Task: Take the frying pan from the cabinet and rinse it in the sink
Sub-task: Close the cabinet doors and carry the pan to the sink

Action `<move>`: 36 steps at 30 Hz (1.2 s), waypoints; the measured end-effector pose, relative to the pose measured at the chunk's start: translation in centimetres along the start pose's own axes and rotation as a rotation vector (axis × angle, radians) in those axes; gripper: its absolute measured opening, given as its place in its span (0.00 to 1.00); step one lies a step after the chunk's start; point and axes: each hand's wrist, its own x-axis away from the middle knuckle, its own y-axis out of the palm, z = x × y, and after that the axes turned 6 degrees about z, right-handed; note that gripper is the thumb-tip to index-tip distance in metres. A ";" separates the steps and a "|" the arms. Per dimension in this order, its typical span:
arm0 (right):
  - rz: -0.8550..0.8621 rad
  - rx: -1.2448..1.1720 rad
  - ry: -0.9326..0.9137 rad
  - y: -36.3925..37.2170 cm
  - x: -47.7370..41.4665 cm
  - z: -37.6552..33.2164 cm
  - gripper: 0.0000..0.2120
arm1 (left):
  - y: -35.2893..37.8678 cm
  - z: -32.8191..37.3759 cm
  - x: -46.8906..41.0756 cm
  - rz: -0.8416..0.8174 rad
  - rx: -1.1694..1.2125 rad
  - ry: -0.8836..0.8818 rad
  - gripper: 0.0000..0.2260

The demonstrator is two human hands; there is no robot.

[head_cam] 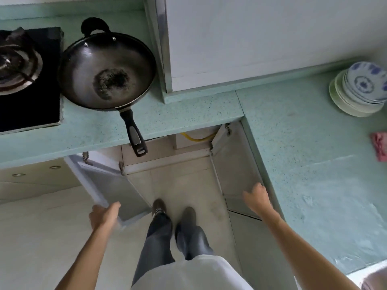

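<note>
A dark frying pan (106,72) rests on the pale green counter (188,114) beside the stove, its black handle sticking out over the counter's front edge. Below it both cabinet doors stand swung out. My left hand (104,215) grips the outer edge of the left cabinet door (117,191). My right hand (256,198) touches the edge of the right cabinet door (234,164), fingers curled; whether it grips is unclear. The sink is out of view.
A gas stove (27,76) sits at the far left of the counter. Stacked blue-and-white bowls (360,88) and a pink cloth (380,148) lie on the right counter. A yellow hose (199,138) shows inside the cabinet. My legs and shoes stand on the tiled floor (41,227).
</note>
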 end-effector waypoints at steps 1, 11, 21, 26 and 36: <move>-0.023 -0.070 0.057 0.4 0.1 0.3 0.19 | 0.5 0.7 0.3 -0.021 0.057 -0.015 0.25; 0.062 -0.867 0.510 3.4 0.6 6.8 0.15 | 2.6 7.2 3.2 -0.523 0.828 -0.206 0.21; 0.043 -0.845 0.295 3.8 1.4 7.0 0.38 | 3.3 7.3 4.6 -0.614 0.817 -0.229 0.25; -0.040 -0.581 0.114 4.2 1.4 6.4 0.35 | 3.9 8.2 6.5 -0.623 0.802 -0.211 0.24; -0.466 -0.706 -0.093 7.8 1.9 -5.6 0.37 | 1.0 9.8 5.3 -0.474 0.901 -0.266 0.17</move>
